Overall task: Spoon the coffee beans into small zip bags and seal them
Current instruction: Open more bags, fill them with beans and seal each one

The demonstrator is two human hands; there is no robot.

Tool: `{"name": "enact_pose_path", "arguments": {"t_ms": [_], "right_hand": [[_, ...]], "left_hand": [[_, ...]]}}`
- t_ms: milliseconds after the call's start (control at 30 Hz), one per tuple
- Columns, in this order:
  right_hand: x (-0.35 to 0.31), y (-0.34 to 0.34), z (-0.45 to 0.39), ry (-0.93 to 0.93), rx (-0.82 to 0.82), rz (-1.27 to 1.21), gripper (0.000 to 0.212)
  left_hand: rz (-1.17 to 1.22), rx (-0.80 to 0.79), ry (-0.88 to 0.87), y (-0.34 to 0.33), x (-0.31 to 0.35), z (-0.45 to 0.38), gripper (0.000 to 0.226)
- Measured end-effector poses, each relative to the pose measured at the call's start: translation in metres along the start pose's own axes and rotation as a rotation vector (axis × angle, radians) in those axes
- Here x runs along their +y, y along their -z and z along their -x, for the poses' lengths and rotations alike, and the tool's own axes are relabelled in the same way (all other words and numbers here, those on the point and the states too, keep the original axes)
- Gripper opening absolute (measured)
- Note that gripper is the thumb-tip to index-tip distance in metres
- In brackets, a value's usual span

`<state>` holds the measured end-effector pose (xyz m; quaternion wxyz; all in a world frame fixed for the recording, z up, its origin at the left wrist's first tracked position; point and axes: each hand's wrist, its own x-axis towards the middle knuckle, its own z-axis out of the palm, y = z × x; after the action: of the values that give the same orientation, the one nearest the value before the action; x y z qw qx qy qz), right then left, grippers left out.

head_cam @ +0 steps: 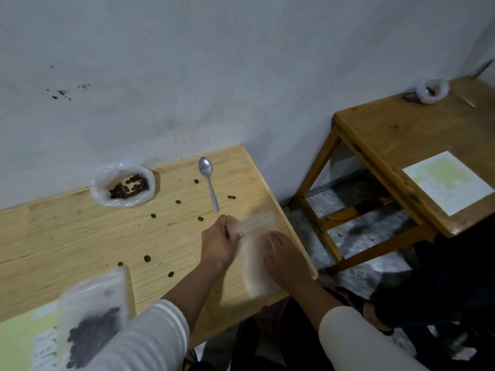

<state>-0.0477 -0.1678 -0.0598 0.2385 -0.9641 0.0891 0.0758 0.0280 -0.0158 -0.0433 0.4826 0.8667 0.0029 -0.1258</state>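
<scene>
A clear empty zip bag lies flat near the right edge of the light wooden table. My left hand pinches the bag's zip strip at its far left corner. My right hand rests flat on the bag's right side. A metal spoon lies empty on the table beyond the hands. An open plastic bag of coffee beans stands at the back by the wall. A filled zip bag with beans lies at the near left.
Several loose beans are scattered over the table. A second, darker wooden table stands to the right with a printed sheet and another small bag of beans. A green sheet lies at the near left corner.
</scene>
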Motion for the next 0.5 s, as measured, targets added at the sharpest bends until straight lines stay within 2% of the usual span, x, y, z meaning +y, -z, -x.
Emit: {"name": "enact_pose_path", "arguments": {"t_ms": [100, 233, 333, 500], "right_hand": [[0.001, -0.002, 0.0, -0.01, 0.004, 0.001, 0.047], [0.001, -0.005, -0.002, -0.023, 0.021, 0.022, 0.048], [0.0, -0.008, -0.001, -0.012, 0.03, 0.036, 0.048], [0.0, -0.005, -0.002, -0.001, 0.053, 0.031, 0.044]], "left_hand": [[-0.125, -0.036, -0.101, 0.0, -0.003, -0.003, 0.037], [-0.328, -0.102, -0.153, -0.003, -0.008, -0.008, 0.039], [-0.354, -0.11, -0.184, -0.007, -0.012, -0.005, 0.04], [-0.329, -0.023, -0.297, -0.014, -0.013, -0.005, 0.03]]}}
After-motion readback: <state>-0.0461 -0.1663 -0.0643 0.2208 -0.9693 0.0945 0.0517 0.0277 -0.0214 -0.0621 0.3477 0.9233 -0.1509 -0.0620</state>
